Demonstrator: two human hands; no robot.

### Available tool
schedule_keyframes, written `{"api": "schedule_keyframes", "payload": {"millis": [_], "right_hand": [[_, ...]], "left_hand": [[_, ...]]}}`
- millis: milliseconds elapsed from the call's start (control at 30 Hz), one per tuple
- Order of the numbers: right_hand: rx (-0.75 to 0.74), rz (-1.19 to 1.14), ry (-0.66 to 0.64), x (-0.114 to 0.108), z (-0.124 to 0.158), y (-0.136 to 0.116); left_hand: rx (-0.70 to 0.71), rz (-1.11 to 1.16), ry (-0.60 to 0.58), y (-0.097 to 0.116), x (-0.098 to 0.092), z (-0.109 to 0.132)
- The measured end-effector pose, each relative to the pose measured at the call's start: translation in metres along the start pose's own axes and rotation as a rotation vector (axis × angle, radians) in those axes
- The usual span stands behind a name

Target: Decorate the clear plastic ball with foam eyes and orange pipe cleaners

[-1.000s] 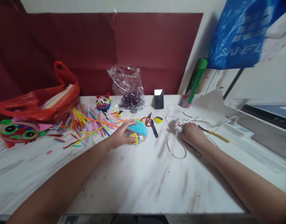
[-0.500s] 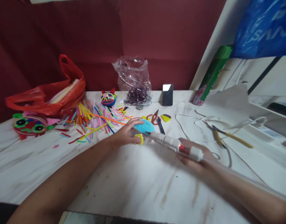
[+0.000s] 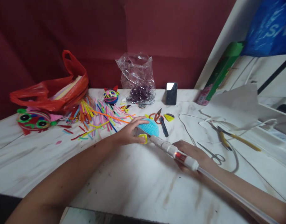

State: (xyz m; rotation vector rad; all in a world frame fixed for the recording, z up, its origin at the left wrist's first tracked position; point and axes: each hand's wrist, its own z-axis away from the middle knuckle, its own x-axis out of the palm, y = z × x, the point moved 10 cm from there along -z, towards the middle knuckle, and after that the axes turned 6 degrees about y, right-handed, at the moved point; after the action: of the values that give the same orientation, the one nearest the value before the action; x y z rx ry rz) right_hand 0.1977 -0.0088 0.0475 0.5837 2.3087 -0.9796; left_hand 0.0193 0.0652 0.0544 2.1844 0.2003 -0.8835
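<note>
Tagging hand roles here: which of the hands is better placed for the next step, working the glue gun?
Right, most likely: the right hand holds the white glue gun, pointed at the blue-topped piece, while the left hand is gripping that piece.

Left hand [image 3: 128, 134] grips blue-topped piece [image 3: 150, 127]; right hand [image 3: 190, 153] holds glue gun [image 3: 165, 147].

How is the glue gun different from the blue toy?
The glue gun is long and mostly white; the blue toy is rounded, with some yellow on it. The right hand holds the glue gun; the left hand holds the blue toy. Both are in a hand.
</note>
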Motion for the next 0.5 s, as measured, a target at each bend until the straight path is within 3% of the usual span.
{"api": "schedule_keyframes", "payload": {"millis": [167, 500], "right_hand": [[-0.126, -0.009, -0.136, 0.001, 0.004, -0.008], [-0.202, -0.004, -0.075, -0.001, 0.004, -0.014]], "left_hand": [[-0.021, -0.004, 0.002, -0.001, -0.001, 0.001], [0.032, 0.010, -0.013, 0.003, 0.001, -0.001]]}}
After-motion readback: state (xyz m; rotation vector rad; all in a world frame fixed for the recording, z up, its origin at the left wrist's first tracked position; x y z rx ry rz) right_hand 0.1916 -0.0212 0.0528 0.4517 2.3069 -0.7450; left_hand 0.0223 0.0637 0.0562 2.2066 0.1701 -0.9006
